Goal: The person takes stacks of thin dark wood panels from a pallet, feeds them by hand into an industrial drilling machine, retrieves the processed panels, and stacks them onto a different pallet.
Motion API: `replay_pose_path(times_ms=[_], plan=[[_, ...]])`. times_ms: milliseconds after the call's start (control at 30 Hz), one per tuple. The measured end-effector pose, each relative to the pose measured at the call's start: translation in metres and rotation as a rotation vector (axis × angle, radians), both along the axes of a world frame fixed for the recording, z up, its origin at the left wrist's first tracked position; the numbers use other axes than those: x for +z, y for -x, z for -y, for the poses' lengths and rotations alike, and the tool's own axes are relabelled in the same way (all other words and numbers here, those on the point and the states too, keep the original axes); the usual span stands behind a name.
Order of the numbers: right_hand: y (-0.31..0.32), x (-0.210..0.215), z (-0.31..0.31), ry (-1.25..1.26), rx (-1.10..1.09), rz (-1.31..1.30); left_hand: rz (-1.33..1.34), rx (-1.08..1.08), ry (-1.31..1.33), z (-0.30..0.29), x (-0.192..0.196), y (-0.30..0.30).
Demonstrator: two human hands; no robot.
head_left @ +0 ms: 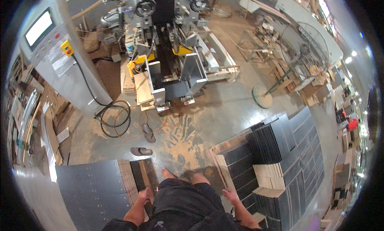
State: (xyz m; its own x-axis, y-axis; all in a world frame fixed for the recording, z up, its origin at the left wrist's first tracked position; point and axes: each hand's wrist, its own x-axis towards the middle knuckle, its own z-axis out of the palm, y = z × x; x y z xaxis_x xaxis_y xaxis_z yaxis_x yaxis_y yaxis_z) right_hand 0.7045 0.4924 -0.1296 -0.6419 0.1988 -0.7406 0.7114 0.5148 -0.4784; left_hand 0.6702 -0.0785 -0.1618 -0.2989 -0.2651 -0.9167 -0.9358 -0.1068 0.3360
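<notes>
My left hand [145, 195] hangs low on the left with its fingers curled into a loose fist. It is nearest to a stack of dark-faced panels [92, 187] whose light brown edges show. On the other side my right hand [231, 194] hangs with curled fingers, and nothing shows in it. It is beside a low pallet [219, 165] that bears several stacks of narrow black boards [266, 145]. Some tan boards [269, 177] lie among them. Whether either hand touches the stacks cannot be made out.
Ahead stands a machine with handwheels [145, 7] and an upright-sided black bed [178, 90]. A grey control cabinet [80, 79] is at the left, with a coiled cable [116, 121]. Sandals [141, 151] lie on the sawdust-strewn floor [182, 145]. A pedestal fan [262, 97] stands at right.
</notes>
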Motion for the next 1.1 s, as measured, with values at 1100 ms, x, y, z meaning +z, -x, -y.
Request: replay_pose_path(times_ms=[1100], plan=[[0.273, -0.090, -0.011, 0.215, -0.407, -0.104, -0.557, 0.072, 1.192, -0.127, 0.177, 0.621]])
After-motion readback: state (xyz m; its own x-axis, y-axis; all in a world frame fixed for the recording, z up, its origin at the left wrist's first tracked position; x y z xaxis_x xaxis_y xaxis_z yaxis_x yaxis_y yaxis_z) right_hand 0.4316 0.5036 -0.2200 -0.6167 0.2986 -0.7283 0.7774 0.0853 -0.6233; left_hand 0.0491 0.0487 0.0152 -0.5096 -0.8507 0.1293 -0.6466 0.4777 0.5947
